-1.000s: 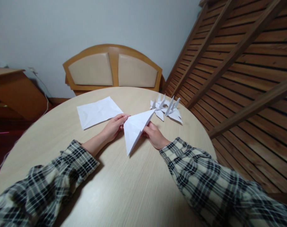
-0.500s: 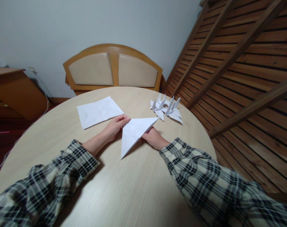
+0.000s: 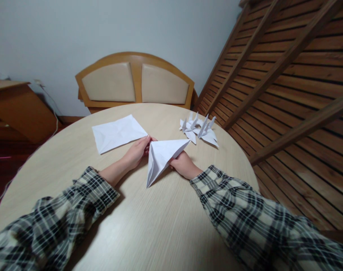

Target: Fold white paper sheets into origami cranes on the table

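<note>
A folded sheet of white paper (image 3: 163,153), roughly triangular with one point hanging toward me, is held above the table between both hands. My left hand (image 3: 137,152) pinches its upper left corner, thumb on top. From underneath, my right hand (image 3: 184,165) grips the lower right edge; most of its fingers are hidden behind the paper. Along the left side the layers stand slightly apart. Just beyond my left hand lies a flat, creased white sheet (image 3: 117,133). Several folded paper cranes (image 3: 198,128) stand grouped past my right hand.
Everything rests on a round, light wood table (image 3: 166,226). Behind it stands a wooden headboard (image 3: 136,82) with beige panels against the wall. A slatted wooden structure (image 3: 290,75) slants along the right. At far left is a wooden cabinet (image 3: 21,109) with a cable beside it.
The left side of the folded paper has parted, showing a gap between its layers, and its lower point has shifted slightly right. My left fingers have moved a little up and left.
</note>
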Demonstrator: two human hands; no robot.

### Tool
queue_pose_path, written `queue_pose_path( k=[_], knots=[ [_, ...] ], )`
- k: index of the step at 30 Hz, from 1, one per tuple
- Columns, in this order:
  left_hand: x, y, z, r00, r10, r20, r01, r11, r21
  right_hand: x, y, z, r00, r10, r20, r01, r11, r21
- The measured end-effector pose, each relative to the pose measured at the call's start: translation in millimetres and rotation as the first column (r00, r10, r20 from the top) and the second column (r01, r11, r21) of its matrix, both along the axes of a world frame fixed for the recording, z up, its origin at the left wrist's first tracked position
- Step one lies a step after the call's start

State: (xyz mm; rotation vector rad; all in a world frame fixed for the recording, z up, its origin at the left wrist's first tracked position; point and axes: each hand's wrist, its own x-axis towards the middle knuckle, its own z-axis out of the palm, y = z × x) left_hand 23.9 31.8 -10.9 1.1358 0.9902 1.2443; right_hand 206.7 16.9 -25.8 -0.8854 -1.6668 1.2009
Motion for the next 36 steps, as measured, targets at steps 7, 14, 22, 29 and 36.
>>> queue_pose_path(
  k=[7,14,22,29,36],
  knots=[
    [2,-10,-1.2,0.988,-0.057,-0.146,0.077,0.987,0.140,4,5,-0.9,0.976,-0.218,-0.022,0.219,0.973,0.076],
    [14,-25,-7.1,0.842,0.006,-0.540,0.281,0.849,0.447,7,10,-6.2,0.929,-0.371,0.009,0.365,0.918,0.155],
    [20,-35,-6.0,0.721,0.241,-0.650,0.282,0.755,0.592,1,3,1.2,0.970,-0.242,0.040,0.220,0.931,0.290],
    [18,-30,-13.7,0.746,0.288,-0.601,0.194,0.769,0.609,0,-1,5.0,0.980,-0.189,0.063,0.158,0.930,0.332],
    [19,-30,-8.4,0.807,0.267,-0.527,0.107,0.811,0.575,2,-7,9.7,0.992,-0.120,0.034,0.109,0.969,0.223]
  ],
)
